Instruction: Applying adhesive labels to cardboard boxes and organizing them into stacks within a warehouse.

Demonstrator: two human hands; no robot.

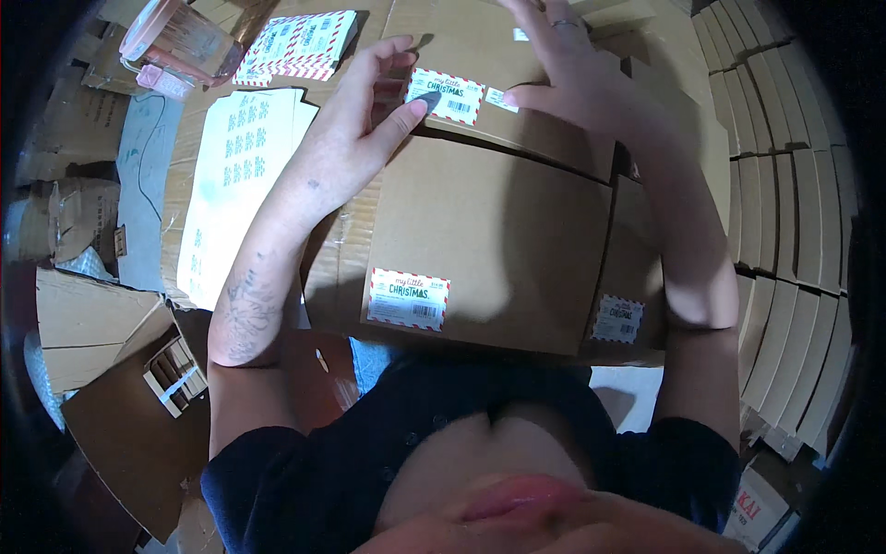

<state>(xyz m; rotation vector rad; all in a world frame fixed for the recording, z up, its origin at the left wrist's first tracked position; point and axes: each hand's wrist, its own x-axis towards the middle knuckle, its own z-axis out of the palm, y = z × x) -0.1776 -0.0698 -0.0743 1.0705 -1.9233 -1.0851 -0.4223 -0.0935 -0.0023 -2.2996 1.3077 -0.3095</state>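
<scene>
Two brown cardboard boxes lie on the work surface in front of me, with a darker box side at the right. On the far box point(554, 138) is a rectangular label point(448, 95) with a red-and-white striped edge. My left hand point(360, 129) is at that box's left end, its thumb on the label and its fingers curved and apart. Beside the label is a small white sticker point(501, 100), which my right thumb touches. The rest of my right hand point(577, 78) spreads over the far box, a ring on one finger. The near box point(489, 231) bears a matching label point(408, 299) at its lower left.
Printed white sticker sheets point(208, 222) lie to the left. Behind them are a stack of striped labels point(300, 44) and a clear cup with a pink lid point(180, 42). Rows of stacked brown boxes point(784, 203) line the right side. Open cardboard point(101, 319) stands at the lower left.
</scene>
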